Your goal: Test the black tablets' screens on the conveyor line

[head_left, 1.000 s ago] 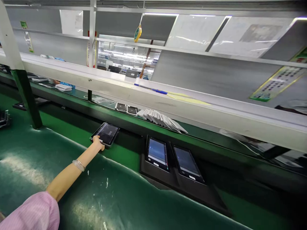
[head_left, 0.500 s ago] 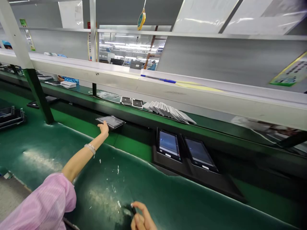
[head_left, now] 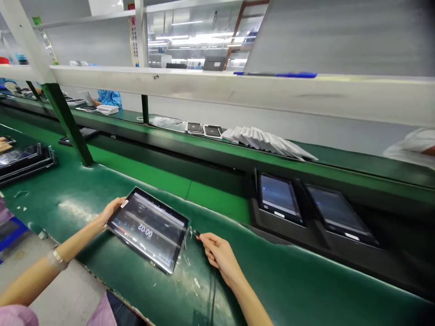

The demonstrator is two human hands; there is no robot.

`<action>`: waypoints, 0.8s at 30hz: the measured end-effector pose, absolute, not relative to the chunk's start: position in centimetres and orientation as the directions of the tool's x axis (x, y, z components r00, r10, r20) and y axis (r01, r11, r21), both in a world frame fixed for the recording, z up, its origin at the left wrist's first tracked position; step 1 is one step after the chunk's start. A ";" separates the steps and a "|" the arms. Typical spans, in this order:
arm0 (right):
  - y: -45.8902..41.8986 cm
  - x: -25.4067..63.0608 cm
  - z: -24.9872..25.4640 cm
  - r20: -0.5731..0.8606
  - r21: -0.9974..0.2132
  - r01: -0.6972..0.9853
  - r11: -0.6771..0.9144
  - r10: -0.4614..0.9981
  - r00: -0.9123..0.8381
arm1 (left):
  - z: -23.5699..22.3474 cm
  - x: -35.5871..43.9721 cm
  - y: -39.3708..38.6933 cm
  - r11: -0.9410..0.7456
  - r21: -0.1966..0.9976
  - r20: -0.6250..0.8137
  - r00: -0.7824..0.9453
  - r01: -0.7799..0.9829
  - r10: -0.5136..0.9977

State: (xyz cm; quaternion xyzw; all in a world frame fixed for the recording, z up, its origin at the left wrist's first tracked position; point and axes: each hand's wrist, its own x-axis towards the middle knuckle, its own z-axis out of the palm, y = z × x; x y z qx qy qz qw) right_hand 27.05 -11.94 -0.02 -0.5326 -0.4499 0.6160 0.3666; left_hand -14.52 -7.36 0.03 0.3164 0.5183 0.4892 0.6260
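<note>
At lower left, the left hand (head_left: 110, 210) grips the tablet (head_left: 148, 228) while the right hand (head_left: 217, 253) pinches a cable plug (head_left: 196, 233), likely needing alignment with the port.

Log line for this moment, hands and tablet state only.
left hand: gripping tablet at its left edge | tablet: screen lit, over green mat | right hand: pinching small dark plug beside tablet's right edge, not inserted

1 head cam, looks fwd and down, close over green bench (head_left: 288, 280), shelf (head_left: 238, 90) beyond
</note>
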 end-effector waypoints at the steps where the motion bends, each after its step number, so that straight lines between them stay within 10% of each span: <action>1: -11.6 26.6 -0.5 -0.331 -0.943 0.039 -0.330 0.925 -0.188 | -0.4 -14.8 -8.6 0.337 0.906 -0.349 -0.002 -0.255 0.937; 9: -12.3 26.5 -1.2 -0.359 -0.930 0.172 -0.323 0.897 -0.256 | 0.2 -18.2 -13.0 0.041 0.880 -0.168 0.229 0.473 0.959; 15: -12.0 25.5 -1.3 -0.339 -0.928 0.241 -0.282 0.910 -0.239 | -0.3 -15.7 -11.2 0.197 0.932 -0.161 -0.138 0.305 0.977; 24: -11.7 25.3 -0.8 -0.370 -0.917 0.256 -0.305 0.889 -0.270 | 0.5 -13.0 -13.4 0.253 0.916 -0.199 -0.194 0.312 0.961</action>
